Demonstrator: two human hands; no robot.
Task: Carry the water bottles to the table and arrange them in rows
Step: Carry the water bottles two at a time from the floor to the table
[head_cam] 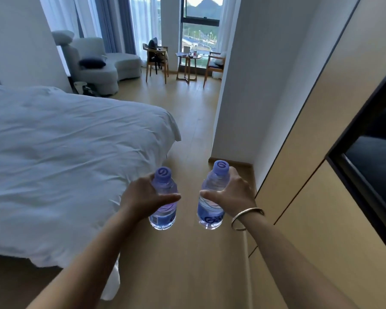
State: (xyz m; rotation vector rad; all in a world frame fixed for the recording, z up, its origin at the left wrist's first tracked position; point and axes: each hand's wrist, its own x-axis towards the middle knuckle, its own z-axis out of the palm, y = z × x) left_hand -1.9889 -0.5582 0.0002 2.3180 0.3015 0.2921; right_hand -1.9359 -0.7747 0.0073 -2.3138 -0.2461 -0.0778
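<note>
- Fingers of the left hand [140,195] curl round the middle of a clear plastic water bottle with a lilac cap [163,198], thumb laid across its near side; the bottle is grasped firmly and carried upright, cap up.
- Fingers of the right hand [232,194] wrap a second clear plastic bottle with a lilac cap and blue label [212,197] in the same way, thumb pointing inward; a plain silver metal bangle [245,218] sits on that wrist.
- Both bottles hang side by side above the pale wooden floor [187,121], apart from each other, long axes near vertical.
- Far ahead by the window stands the small round wooden table [188,56], with wooden chairs either side; it lies straight forward of both hands and well apart from them.
- Between hands and table runs a lane of floor, with the white-sheeted bed [65,141] on the left and a white wall corner [232,97] on the right.
- Neither hand looks clearly nearer the table, so I judge the coming move to be a walk forward with the bottles kept upright.
- Something small already sits on the tabletop, too small to identify.
</note>
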